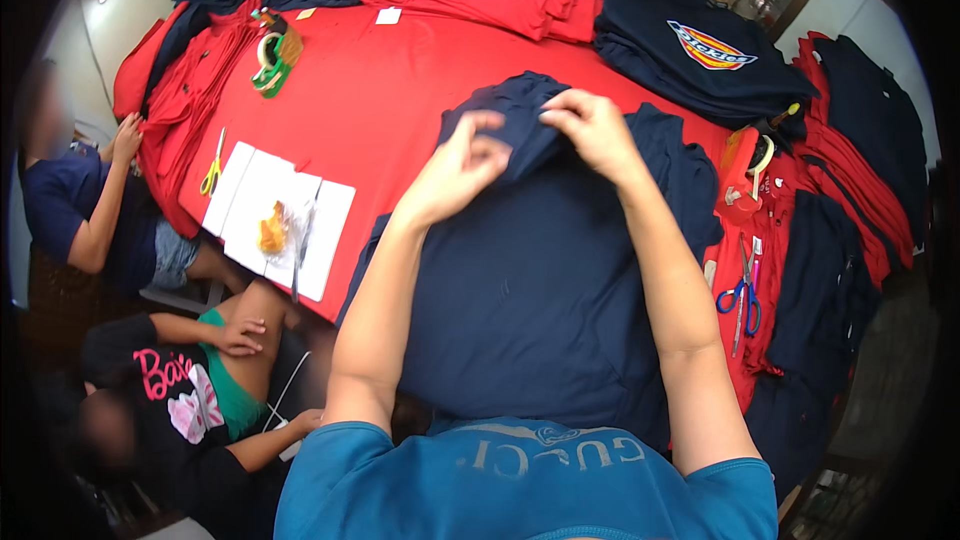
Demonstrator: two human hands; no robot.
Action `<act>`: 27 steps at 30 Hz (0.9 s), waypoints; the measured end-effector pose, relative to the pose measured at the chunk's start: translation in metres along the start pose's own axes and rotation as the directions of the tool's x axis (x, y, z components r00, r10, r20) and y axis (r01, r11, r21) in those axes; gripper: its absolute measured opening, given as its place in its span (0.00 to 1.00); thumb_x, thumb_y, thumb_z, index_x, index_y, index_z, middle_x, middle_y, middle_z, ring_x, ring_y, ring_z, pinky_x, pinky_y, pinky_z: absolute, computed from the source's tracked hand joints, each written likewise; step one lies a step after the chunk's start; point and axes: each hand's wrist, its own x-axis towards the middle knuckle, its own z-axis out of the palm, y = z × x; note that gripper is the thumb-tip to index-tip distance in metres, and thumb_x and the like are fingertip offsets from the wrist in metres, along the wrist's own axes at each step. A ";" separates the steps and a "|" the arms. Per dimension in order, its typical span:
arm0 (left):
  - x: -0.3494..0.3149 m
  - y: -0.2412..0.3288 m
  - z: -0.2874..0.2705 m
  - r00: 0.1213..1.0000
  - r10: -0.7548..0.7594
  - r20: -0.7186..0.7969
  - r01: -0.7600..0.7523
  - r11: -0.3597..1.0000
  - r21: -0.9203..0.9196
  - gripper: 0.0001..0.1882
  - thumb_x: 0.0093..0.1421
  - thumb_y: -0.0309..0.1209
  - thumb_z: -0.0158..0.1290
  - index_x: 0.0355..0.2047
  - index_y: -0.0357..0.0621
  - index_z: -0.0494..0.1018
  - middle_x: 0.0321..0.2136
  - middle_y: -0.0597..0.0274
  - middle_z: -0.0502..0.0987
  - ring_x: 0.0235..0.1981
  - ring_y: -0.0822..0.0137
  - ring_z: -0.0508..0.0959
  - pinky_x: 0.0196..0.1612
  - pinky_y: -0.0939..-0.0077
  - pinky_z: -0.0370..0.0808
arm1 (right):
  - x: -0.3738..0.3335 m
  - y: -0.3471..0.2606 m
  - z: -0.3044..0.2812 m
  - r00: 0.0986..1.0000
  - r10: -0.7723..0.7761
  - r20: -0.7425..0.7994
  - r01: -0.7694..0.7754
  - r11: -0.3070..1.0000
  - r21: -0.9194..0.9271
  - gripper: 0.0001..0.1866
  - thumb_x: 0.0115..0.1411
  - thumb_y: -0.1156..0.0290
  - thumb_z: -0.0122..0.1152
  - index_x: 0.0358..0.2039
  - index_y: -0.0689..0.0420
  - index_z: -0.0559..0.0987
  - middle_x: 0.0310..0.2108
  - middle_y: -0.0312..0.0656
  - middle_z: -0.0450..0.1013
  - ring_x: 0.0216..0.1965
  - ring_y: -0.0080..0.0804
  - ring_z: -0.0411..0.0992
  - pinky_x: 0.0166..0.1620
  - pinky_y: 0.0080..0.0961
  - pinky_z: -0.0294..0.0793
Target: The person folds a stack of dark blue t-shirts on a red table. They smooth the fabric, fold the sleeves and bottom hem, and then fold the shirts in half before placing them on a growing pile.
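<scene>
A navy blue shirt (520, 280) lies spread over the table in front of me, with its far end bunched up. My right hand (598, 135) pinches the cloth of that raised part between thumb and fingertips. Beside it, to the left, my left hand (462, 168) hovers against the same bunched cloth, its fingers curved and apart with nothing visible between them. Slight motion blur softens the left fingertips. Folds of the shirt hide its collar area.
The red-covered table (370, 90) carries folded navy shirts (690, 40) at the back. Left are a green tape dispenser (272, 65), yellow scissors (211, 176) and white sheets (325, 240). Right are a red tape dispenser (740, 175) and blue-handled scissors (740, 302). Two people sit at left.
</scene>
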 end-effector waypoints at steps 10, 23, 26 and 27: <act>-0.183 -0.031 -0.053 0.979 -0.064 -0.193 0.072 0.997 0.038 0.14 0.54 0.31 0.63 0.36 0.36 0.74 0.36 0.64 0.73 0.28 0.76 0.70 0.33 0.80 0.67 | -0.059 0.002 -0.032 0.869 0.494 0.027 -0.425 0.718 0.551 0.07 0.63 0.66 0.60 0.31 0.54 0.78 0.19 0.22 0.63 0.17 0.10 0.54 0.20 0.11 0.52; -0.255 0.062 0.089 0.650 -0.281 0.706 -0.073 0.902 0.426 0.18 0.56 0.34 0.57 0.46 0.39 0.77 0.43 0.53 0.80 0.46 0.55 0.79 0.51 0.65 0.74 | -0.254 0.016 -0.122 0.892 0.435 -0.121 -0.442 0.896 -0.034 0.11 0.60 0.78 0.55 0.43 0.62 0.77 0.34 0.35 0.74 0.29 0.20 0.67 0.37 0.19 0.68; -0.231 0.071 0.063 0.817 -0.169 0.552 -0.128 0.880 0.458 0.16 0.56 0.33 0.57 0.43 0.40 0.78 0.42 0.51 0.80 0.43 0.55 0.80 0.46 0.65 0.77 | -0.311 -0.007 -0.110 0.860 0.491 -0.141 -0.507 0.854 -0.120 0.13 0.60 0.75 0.59 0.45 0.63 0.77 0.37 0.36 0.73 0.38 0.23 0.71 0.46 0.21 0.71; -0.215 0.076 0.051 0.909 -0.047 0.414 -0.186 0.843 0.504 0.17 0.55 0.33 0.57 0.44 0.41 0.78 0.42 0.51 0.80 0.44 0.54 0.80 0.47 0.65 0.76 | -0.327 -0.010 -0.107 0.840 0.509 -0.187 -0.527 0.847 -0.062 0.13 0.60 0.75 0.59 0.46 0.63 0.77 0.38 0.37 0.73 0.39 0.24 0.72 0.46 0.21 0.71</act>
